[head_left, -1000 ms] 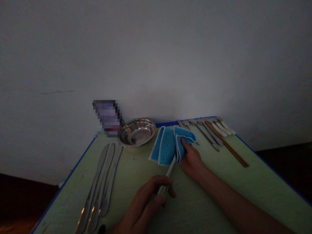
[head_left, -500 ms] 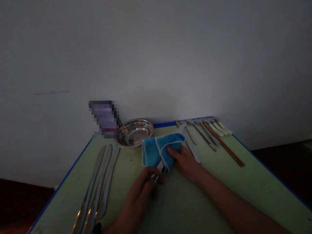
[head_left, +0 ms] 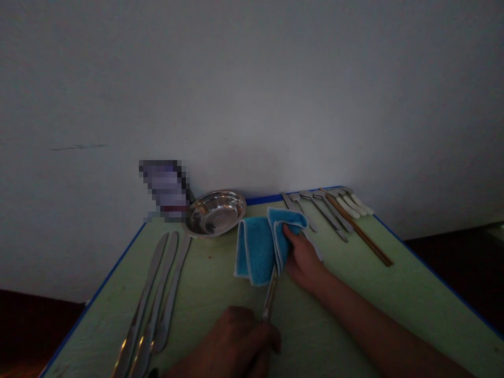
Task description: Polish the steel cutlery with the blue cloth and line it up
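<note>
Blue cloth [head_left: 258, 254] | right hand [head_left: 304, 258]: thumb uppermost, grip pinching it | left hand [head_left: 240, 336]: lower, knuckles up, grip around metal utensil [head_left: 270, 295]

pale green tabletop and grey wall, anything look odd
A thin dark streak, possibly a scratch, breaks the plain grey wall at left; a small dark speck interrupts the pale green tabletop near the shiny round metal bowl.

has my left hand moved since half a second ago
Yes. Judged against the metal bowl, your left hand has drawn back toward you, farther from the bowl.
</note>
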The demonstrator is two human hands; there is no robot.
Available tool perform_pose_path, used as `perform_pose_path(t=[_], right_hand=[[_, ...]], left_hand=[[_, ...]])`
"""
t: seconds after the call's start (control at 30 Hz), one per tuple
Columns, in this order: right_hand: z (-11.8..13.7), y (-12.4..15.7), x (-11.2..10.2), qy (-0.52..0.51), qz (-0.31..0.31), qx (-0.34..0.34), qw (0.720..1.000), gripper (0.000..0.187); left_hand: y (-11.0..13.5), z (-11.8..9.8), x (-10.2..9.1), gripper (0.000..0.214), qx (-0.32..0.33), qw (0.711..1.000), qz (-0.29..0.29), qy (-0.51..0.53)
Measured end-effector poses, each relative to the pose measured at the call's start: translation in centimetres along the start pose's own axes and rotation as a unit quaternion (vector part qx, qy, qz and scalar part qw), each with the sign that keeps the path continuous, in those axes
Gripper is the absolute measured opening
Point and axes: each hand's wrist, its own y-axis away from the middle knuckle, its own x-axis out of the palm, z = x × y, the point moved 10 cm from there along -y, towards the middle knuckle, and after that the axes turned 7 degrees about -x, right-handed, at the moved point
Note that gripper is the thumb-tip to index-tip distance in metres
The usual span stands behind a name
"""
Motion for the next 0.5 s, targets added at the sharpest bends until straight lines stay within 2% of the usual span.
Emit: perform_pose_path(t=[0.1, 0.17, 0.2, 0.27, 0.33, 0.4, 0.5], right_hand=[[0.3, -0.4, -1.0, -0.052, -0.064, 0.008, 0.997, 0.008], [0.5, -0.6, -1.2, -0.078, -0.084, 0.013, 0.993, 0.010], [0.7, -0.7, -1.1, -0.087, -0.082, 0.010, 0.993, 0.010], [1.1, -1.0, -0.9, -0.094, -0.065, -0.005, 0.993, 0.009], [1.3, -1.2, -0.6, -0.087, -0.032, -0.022, 0.995, 0.008], [1.2, -1.1, -0.1, -0.074, 0.009, -0.026, 0.997, 0.012], [0.9, -0.9, 0.4, -0.065, 0.038, -0.018, 0.997, 0.017]], left_hand=[[0.1, 0.0, 0.5, 0.022, -0.018, 0.999, 0.018, 0.043], [-0.3, 1.3, 0.4, 0.019, -0.078, 0.985, 0.003, 0.153], [-0.6, 2.1, 0.4, 0.020, -0.109, 0.969, -0.011, 0.222], [-1.1, 3.5, 0.4, 0.022, -0.150, 0.923, -0.047, 0.352], [-1.4, 4.6, 0.1, 0.021, -0.167, 0.882, -0.093, 0.430], [-1.6, 5.5, -0.1, 0.024, -0.178, 0.862, -0.120, 0.459], [-1.9, 6.0, 0.0, 0.031, -0.190, 0.855, -0.118, 0.467]])
